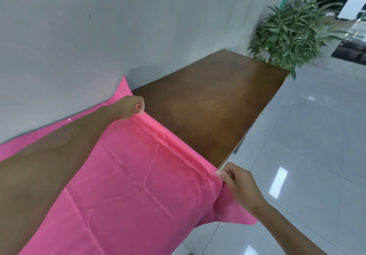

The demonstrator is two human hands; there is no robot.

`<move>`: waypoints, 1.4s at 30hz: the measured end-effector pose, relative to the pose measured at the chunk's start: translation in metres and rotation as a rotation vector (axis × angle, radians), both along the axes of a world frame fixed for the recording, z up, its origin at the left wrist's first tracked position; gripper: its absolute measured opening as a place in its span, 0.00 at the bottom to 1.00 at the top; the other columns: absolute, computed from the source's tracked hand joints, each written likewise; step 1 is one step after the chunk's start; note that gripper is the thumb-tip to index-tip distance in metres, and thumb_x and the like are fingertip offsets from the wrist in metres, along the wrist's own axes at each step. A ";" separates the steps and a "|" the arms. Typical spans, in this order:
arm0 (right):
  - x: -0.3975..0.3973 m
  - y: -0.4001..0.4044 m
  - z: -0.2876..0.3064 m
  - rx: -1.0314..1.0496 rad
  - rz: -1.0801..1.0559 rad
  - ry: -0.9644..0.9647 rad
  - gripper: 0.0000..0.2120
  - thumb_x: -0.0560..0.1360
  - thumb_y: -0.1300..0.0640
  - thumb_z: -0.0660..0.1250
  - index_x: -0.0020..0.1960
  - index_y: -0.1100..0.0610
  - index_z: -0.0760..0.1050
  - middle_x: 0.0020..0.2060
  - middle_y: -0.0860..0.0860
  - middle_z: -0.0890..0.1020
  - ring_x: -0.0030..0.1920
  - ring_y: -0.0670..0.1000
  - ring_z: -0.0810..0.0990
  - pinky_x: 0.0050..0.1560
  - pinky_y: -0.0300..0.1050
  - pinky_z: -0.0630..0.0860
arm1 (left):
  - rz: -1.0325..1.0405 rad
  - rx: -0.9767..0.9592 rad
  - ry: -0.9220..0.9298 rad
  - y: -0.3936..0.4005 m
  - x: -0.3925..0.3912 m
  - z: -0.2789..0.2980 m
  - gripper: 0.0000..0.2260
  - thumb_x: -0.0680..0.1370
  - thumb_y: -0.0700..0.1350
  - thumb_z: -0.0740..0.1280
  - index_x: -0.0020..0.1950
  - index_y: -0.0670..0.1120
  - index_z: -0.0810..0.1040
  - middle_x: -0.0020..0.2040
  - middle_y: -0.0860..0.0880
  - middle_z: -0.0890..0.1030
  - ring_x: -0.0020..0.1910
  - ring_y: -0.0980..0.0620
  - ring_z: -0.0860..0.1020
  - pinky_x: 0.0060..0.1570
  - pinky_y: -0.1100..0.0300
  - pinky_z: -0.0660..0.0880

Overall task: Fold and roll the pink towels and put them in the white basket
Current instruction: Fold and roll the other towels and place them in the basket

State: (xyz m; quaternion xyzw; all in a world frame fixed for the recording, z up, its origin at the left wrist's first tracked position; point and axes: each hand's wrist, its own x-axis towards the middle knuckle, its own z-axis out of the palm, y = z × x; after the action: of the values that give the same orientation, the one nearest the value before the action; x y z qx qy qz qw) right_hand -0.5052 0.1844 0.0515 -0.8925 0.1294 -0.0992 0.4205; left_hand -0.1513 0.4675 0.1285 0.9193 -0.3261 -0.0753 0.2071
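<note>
Left hand (130, 107) reaching far across, fingers curled and pinching the far corner of the pink towel (126, 185) near the wall (79, 37). Right hand (240, 185) at the near edge, thumb and curled fingers gripping the towel's other corner just over the front lip of the table (208, 100). Between the two hands, a raised, slightly rolled leading edge of cloth running diagonally, lifted a little off the wood. Behind that edge, pink fabric spread wide over the tabletop, creased in long fold lines, draped over the front edge below the right wrist and reaching back under the left forearm to the wall. Beyond the cloth, bare dark brown wood stretching away to the table's far end. Just past that end, a leafy green potted plant (287, 33) standing on the glossy pale tiled floor (309, 146). White basket nowhere in view.
</note>
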 end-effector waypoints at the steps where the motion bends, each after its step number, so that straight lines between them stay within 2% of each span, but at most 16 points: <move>1: -0.006 0.011 0.005 0.001 -0.006 -0.019 0.19 0.78 0.47 0.70 0.33 0.48 0.67 0.25 0.42 0.67 0.29 0.44 0.64 0.32 0.38 0.64 | 0.000 0.015 0.000 0.011 -0.005 0.005 0.07 0.79 0.35 0.67 0.44 0.45 0.76 0.46 0.49 0.79 0.50 0.44 0.77 0.47 0.55 0.72; 5: -0.035 0.057 0.021 0.023 -0.036 -0.056 0.20 0.79 0.46 0.69 0.32 0.47 0.66 0.25 0.43 0.68 0.29 0.43 0.65 0.32 0.38 0.65 | -0.009 0.016 -0.020 0.054 -0.034 0.025 0.09 0.79 0.34 0.67 0.43 0.47 0.76 0.55 0.47 0.82 0.60 0.46 0.78 0.53 0.56 0.71; 7: -0.051 0.080 0.026 0.003 -0.030 -0.045 0.22 0.79 0.41 0.67 0.33 0.51 0.66 0.25 0.44 0.68 0.29 0.44 0.64 0.33 0.41 0.66 | -0.022 0.004 -0.032 0.074 -0.051 0.032 0.08 0.79 0.34 0.67 0.44 0.45 0.77 0.59 0.47 0.82 0.60 0.50 0.78 0.51 0.59 0.71; 9: -0.066 0.101 0.028 -0.039 -0.020 -0.059 0.25 0.76 0.35 0.65 0.34 0.54 0.66 0.26 0.44 0.66 0.29 0.44 0.63 0.32 0.41 0.65 | -0.023 0.035 -0.075 0.093 -0.068 0.039 0.06 0.79 0.34 0.67 0.46 0.44 0.78 0.55 0.46 0.82 0.55 0.48 0.78 0.48 0.58 0.71; 13: -0.096 0.145 0.035 -0.042 0.010 -0.098 0.25 0.75 0.37 0.68 0.33 0.53 0.64 0.25 0.43 0.65 0.28 0.45 0.63 0.31 0.37 0.65 | -0.014 0.066 -0.131 0.134 -0.098 0.047 0.04 0.79 0.35 0.68 0.48 0.43 0.79 0.51 0.48 0.79 0.53 0.47 0.76 0.49 0.58 0.67; 19: -0.126 0.209 0.039 -0.036 0.084 -0.055 0.26 0.74 0.36 0.69 0.33 0.54 0.63 0.26 0.45 0.65 0.29 0.45 0.62 0.32 0.39 0.64 | 0.006 0.077 -0.144 0.197 -0.128 0.052 0.06 0.79 0.35 0.68 0.46 0.46 0.78 0.49 0.50 0.79 0.52 0.46 0.76 0.51 0.55 0.70; 23: -0.137 0.249 0.045 0.018 0.123 -0.059 0.24 0.76 0.37 0.68 0.34 0.53 0.64 0.26 0.45 0.65 0.29 0.45 0.63 0.32 0.38 0.65 | 0.028 0.066 -0.134 0.240 -0.142 0.051 0.05 0.78 0.36 0.70 0.46 0.45 0.79 0.47 0.51 0.80 0.53 0.46 0.77 0.56 0.48 0.75; 27: -0.148 0.289 0.048 0.075 0.182 -0.063 0.20 0.78 0.41 0.68 0.37 0.53 0.69 0.27 0.46 0.67 0.30 0.44 0.65 0.32 0.36 0.65 | 0.049 0.029 -0.122 0.282 -0.155 0.048 0.05 0.78 0.36 0.71 0.47 0.45 0.79 0.49 0.49 0.81 0.53 0.47 0.78 0.55 0.54 0.71; 30: -0.158 0.319 0.046 0.183 0.264 -0.029 0.20 0.79 0.42 0.69 0.38 0.56 0.70 0.29 0.50 0.67 0.32 0.44 0.64 0.33 0.41 0.65 | 0.086 0.008 -0.112 0.313 -0.167 0.042 0.04 0.78 0.36 0.71 0.49 0.45 0.79 0.51 0.47 0.83 0.53 0.46 0.79 0.57 0.53 0.73; 33: -0.165 0.347 0.037 0.253 0.333 0.026 0.21 0.79 0.42 0.69 0.39 0.57 0.69 0.29 0.47 0.66 0.32 0.46 0.64 0.34 0.44 0.64 | 0.133 0.020 -0.095 0.339 -0.180 0.031 0.04 0.78 0.35 0.71 0.50 0.42 0.80 0.51 0.44 0.83 0.54 0.45 0.79 0.58 0.51 0.74; 36: -0.170 0.369 0.020 0.234 0.394 0.057 0.19 0.79 0.42 0.68 0.38 0.54 0.70 0.28 0.45 0.68 0.31 0.44 0.65 0.34 0.44 0.65 | 0.181 0.047 -0.076 0.361 -0.190 0.016 0.04 0.78 0.34 0.70 0.50 0.41 0.81 0.52 0.44 0.83 0.54 0.45 0.79 0.59 0.53 0.73; 40: -0.173 0.388 -0.008 0.190 0.400 0.145 0.16 0.80 0.45 0.68 0.38 0.50 0.70 0.25 0.42 0.74 0.28 0.44 0.71 0.33 0.37 0.67 | 0.207 0.087 -0.039 0.379 -0.202 -0.009 0.04 0.79 0.34 0.69 0.50 0.41 0.81 0.49 0.47 0.82 0.54 0.45 0.80 0.57 0.56 0.72; 42: -0.175 0.392 -0.026 0.140 0.396 0.201 0.15 0.80 0.42 0.67 0.38 0.48 0.71 0.28 0.45 0.79 0.29 0.44 0.76 0.36 0.44 0.74 | 0.220 0.110 -0.028 0.382 -0.209 -0.024 0.03 0.80 0.37 0.68 0.49 0.43 0.80 0.49 0.49 0.81 0.54 0.45 0.79 0.58 0.54 0.73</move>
State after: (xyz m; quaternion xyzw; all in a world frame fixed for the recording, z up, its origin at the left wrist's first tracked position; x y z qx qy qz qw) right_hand -0.6803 0.5767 0.0259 -0.8744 -0.0007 0.0840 0.4779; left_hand -0.3602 0.8496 0.1050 0.9604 -0.2214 -0.0571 0.1590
